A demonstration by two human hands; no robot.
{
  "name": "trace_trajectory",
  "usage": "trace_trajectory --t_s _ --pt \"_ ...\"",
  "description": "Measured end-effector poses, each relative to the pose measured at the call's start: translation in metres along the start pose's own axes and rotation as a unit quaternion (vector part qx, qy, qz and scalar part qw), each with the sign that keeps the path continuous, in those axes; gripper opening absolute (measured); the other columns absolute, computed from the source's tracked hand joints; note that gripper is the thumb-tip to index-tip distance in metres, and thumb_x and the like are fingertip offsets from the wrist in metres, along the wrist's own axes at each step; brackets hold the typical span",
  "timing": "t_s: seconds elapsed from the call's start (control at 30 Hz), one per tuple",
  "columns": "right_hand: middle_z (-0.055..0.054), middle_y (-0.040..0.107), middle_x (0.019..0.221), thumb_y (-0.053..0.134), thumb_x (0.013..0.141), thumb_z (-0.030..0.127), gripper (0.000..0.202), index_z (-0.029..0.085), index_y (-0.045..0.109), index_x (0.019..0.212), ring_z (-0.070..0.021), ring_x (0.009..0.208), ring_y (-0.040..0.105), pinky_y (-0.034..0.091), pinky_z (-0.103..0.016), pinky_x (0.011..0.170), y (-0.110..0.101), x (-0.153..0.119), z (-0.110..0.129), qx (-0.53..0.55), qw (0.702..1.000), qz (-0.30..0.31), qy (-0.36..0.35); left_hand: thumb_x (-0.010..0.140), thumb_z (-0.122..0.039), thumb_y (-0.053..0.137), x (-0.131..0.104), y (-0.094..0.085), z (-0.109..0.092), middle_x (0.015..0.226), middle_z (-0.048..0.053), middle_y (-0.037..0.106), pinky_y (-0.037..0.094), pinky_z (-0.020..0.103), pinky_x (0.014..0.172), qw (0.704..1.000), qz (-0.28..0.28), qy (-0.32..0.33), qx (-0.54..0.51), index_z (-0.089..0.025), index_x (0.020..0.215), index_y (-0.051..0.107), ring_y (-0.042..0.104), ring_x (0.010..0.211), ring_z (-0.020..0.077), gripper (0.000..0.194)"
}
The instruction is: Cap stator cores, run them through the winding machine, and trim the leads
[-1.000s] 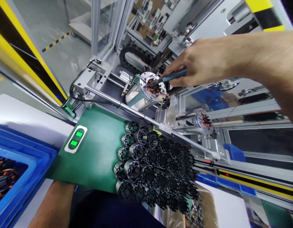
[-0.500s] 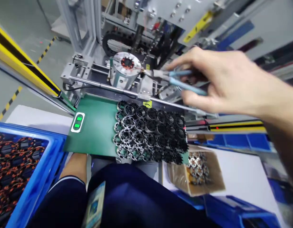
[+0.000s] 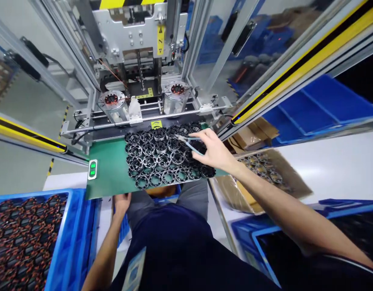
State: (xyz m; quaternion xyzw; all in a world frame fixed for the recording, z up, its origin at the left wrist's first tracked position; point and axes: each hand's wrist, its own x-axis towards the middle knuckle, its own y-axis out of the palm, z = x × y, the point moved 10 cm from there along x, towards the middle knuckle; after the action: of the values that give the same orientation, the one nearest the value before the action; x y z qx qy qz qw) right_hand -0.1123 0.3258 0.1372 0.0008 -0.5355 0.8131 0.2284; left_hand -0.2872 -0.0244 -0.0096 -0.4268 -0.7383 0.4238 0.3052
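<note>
My right hand [image 3: 211, 148] holds light-blue-handled pliers [image 3: 192, 146] over the rows of black and silver ring parts [image 3: 164, 159]. These rings stand on a green work surface [image 3: 109, 155]. At the near edge of that surface is my left hand [image 3: 122, 202], its fingers partly hidden under the edge, so its grip cannot be made out. Behind the rings, two metal cylinders hold copper-wound rings, a left one [image 3: 114, 109] and a right one [image 3: 175, 99].
A blue crate [image 3: 70, 226] of copper-wound parts stands at the left. At the right are a cardboard box [image 3: 295, 173] of rings and blue bins [image 3: 319, 109]. Yellow-black light bars [image 3: 29, 133] flank the machine frame. A metal rod [image 3: 150, 118] crosses behind the rings.
My right hand has moved down and back with the pliers, from near the machine to above the rings. The view has turned, and both cylinders now show fully. My left hand has come into sight.
</note>
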Motion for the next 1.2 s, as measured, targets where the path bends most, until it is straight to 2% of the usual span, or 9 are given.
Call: trace_trajectory --t_s 0.13,0.27,0.4,0.5,0.6,0.73,1.03,1.13,1.2 --pt "-0.022 0.070 0.150 0.070 0.109 0.053 0.055 0.021 0.072 0.155 -0.0433 0.139 0.066 0.058 -0.066 0.125 0.018 0.011 0.002 -0.031 0.998 0.039 -0.031 0.117 -0.025 0.070 -0.050 -0.014 -0.050 0.103 0.004 0.086 0.069 0.035 0.082 0.991 -0.041 0.127 0.015 -0.021 0.115 0.082 0.083 0.090 0.0193 0.013" --pt "-0.019 0.077 0.145 0.064 0.113 0.057 0.058 0.024 0.072 0.159 -0.0435 0.138 0.067 0.056 -0.066 0.124 -0.017 0.044 0.001 -0.070 0.993 0.066 -0.065 0.111 -0.018 0.074 -0.055 -0.108 -0.087 0.112 0.001 0.090 0.065 0.035 0.084 0.972 -0.076 0.222 0.022 -0.031 0.127 0.080 0.084 0.091 0.0183 0.022" --pt "-0.015 0.082 0.133 0.066 0.113 0.057 0.069 0.027 0.057 0.175 -0.0407 0.126 0.075 0.062 -0.060 0.111 -0.069 0.130 -0.006 -0.107 0.991 0.067 -0.034 0.111 -0.025 0.078 0.052 -0.242 -0.087 0.122 0.006 0.086 0.066 0.040 0.102 0.957 -0.154 0.218 0.117 -0.030 0.129 0.077 0.082 0.113 0.0252 0.019" --pt "-0.017 0.083 0.128 0.081 0.107 0.048 0.082 0.020 0.052 0.178 -0.0399 0.125 0.076 0.062 -0.058 0.112 -0.077 0.205 -0.016 -0.137 0.985 0.106 0.022 0.114 -0.048 0.070 0.178 -0.295 -0.061 0.136 0.013 0.079 0.066 0.050 0.109 0.959 -0.137 0.117 0.218 -0.028 0.135 0.079 0.075 0.133 0.0360 0.030" --pt "-0.017 0.081 0.133 0.089 0.106 0.044 0.064 0.016 0.069 0.159 -0.0320 0.120 0.079 0.068 -0.052 0.107 -0.051 0.252 -0.032 -0.148 0.962 0.209 0.098 0.106 -0.059 0.078 0.279 -0.290 -0.019 0.168 0.023 0.061 0.054 0.060 0.130 0.945 -0.022 0.009 0.327 -0.021 0.162 0.070 0.055 0.159 0.0472 0.068" --pt "-0.011 0.078 0.139 0.081 0.115 0.047 0.042 0.018 0.075 0.144 -0.0247 0.118 0.080 0.073 -0.046 0.101 -0.007 0.272 -0.059 -0.137 0.910 0.339 0.196 0.093 -0.070 0.087 0.340 -0.261 0.023 0.166 0.027 0.064 0.051 0.060 0.131 0.939 0.069 -0.027 0.335 -0.016 0.149 0.083 0.055 0.156 0.0506 0.077" --pt "-0.012 0.077 0.145 0.082 0.114 0.045 0.044 0.018 0.074 0.148 -0.0269 0.124 0.079 0.072 -0.049 0.106 0.043 0.280 -0.107 -0.144 0.822 0.468 0.292 0.081 -0.099 0.072 0.378 -0.213 0.067 0.190 0.025 0.045 0.043 0.065 0.139 0.932 0.171 -0.055 0.315 -0.014 0.147 0.088 0.036 0.171 0.0568 0.108" --pt "-0.013 0.076 0.146 0.082 0.114 0.045 0.044 0.018 0.074 0.148 -0.0271 0.125 0.079 0.072 -0.049 0.106 0.044 0.280 -0.111 -0.139 0.814 0.474 0.305 0.080 -0.099 0.072 0.381 -0.235 0.053 0.190 0.021 0.046 0.043 0.060 0.142 0.937 0.161 -0.033 0.309 -0.014 0.138 0.091 0.036 0.173 0.0530 0.105" --pt "-0.013 0.076 0.147 0.082 0.114 0.046 0.045 0.018 0.074 0.149 -0.0276 0.126 0.079 0.072 -0.050 0.107 0.042 0.279 -0.109 -0.135 0.813 0.475 0.309 0.080 -0.103 0.068 0.381 -0.274 0.039 0.189 0.018 0.047 0.045 0.057 0.141 0.945 0.108 -0.027 0.308 -0.014 0.135 0.091 0.041 0.171 0.0504 0.108"
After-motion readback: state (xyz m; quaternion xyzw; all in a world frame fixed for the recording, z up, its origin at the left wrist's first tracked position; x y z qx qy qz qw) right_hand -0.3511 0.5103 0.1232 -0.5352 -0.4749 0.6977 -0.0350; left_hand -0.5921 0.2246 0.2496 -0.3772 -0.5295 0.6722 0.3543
